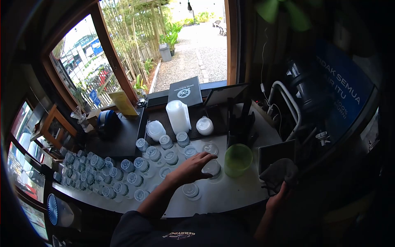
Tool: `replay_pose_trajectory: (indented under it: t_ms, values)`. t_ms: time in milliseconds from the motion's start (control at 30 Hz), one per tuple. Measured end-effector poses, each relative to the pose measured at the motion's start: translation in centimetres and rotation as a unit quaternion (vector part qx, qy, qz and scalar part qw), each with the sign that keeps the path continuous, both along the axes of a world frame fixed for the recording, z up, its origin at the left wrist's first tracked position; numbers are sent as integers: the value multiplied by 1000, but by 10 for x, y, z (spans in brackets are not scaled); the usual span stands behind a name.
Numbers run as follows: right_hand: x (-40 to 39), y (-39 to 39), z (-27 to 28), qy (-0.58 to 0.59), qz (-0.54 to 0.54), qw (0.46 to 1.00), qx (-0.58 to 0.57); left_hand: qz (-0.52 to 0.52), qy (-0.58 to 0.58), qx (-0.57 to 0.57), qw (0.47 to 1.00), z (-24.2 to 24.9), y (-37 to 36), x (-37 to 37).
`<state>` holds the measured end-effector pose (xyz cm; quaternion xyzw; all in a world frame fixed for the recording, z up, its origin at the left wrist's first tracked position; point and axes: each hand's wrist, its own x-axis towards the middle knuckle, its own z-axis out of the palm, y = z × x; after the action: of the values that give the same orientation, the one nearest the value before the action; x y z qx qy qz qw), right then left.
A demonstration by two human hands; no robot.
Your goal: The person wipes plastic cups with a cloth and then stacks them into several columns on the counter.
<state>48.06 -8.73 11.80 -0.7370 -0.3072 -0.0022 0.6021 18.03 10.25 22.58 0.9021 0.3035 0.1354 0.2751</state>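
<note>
over the counter [230, 193], my left hand [190, 168] is spread beside a clear cup [212, 168], likely light, flexible, best held mid-wall; my right hand [277, 201] clamps a cloth [276, 173].

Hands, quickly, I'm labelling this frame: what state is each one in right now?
Left hand: open, thumb and fingers apart at a clear cup; contact can't be told.
Right hand: closed on a dark cloth.
</note>
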Motion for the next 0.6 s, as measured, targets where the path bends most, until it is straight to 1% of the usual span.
replay_pose_trajectory:
  t_ms: [33,100,167,267,300,333,367,400,433,500,533,567,600]
  values:
    - [-1,5,1,62,9,998,26,-1,-12,-10,1000,2,0,-1]
    - [-2,16,12,134,37,987,78,11,1,4,1000,9,-1,0]
    - [-3,21,21,156,75,977,127,19,-6,14,1000,12,-5,-1]
    - [6,23,8,90,96,986,102,65,-33,17,997,36,-17,-9]
    - [11,23,-8,-82,57,993,64,81,-75,22,994,46,-21,-14]
    - [10,22,-8,-106,56,990,72,97,-127,29,987,46,-23,-22]
    - [6,24,-10,-60,98,988,102,114,-179,36,976,46,-25,-29]
    - [-4,26,-3,17,161,976,143,136,-192,62,970,53,-32,-35]
    - [-18,31,6,90,222,954,179,118,-208,69,969,55,-37,-37]
    - [-54,43,29,199,359,888,209,81,-240,86,964,54,-50,-43]
    - [-77,47,38,217,426,857,193,40,-287,63,955,46,-57,-40]
    - [-95,52,46,205,474,839,173,11,-351,0,936,32,-66,-34]
    - [-116,55,52,178,515,826,148,-14,-381,-22,924,17,-77,-29]
